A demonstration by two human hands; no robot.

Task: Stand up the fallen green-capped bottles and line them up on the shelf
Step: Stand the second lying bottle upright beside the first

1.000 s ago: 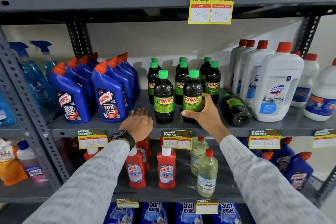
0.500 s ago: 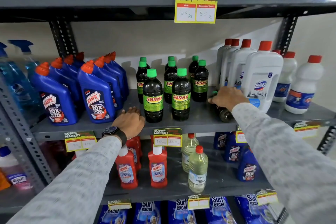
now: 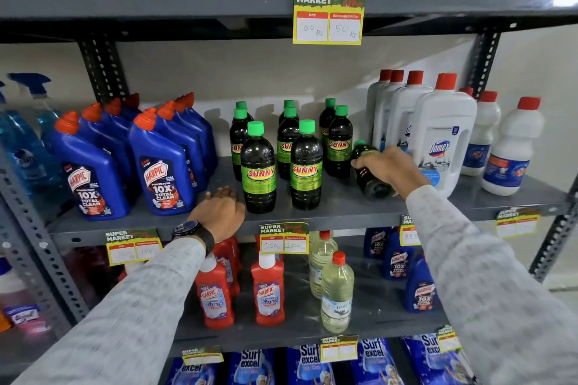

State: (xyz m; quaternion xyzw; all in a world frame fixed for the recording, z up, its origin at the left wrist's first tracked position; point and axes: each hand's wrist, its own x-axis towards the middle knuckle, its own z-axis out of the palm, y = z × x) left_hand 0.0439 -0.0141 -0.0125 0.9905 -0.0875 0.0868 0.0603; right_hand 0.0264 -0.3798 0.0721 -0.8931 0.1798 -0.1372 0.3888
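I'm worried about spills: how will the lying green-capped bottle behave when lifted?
The fallen bottle looks round-bodied, so it would probably roll if released. It seems full of dark liquid, likely weighty for its size. The right hand wraps its middle, and the smooth plastic may be slippery.

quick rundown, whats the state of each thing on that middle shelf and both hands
fallen green-capped bottle: lying down, base toward the camera, cap toward the back
right hand: closed over the fallen bottle
left hand: resting flat on the shelf edge, holding nothing
standing green-capped bottles: upright, capped, in three rows
blue Harpic bottles: upright, capped
white Domex bottles: upright, capped
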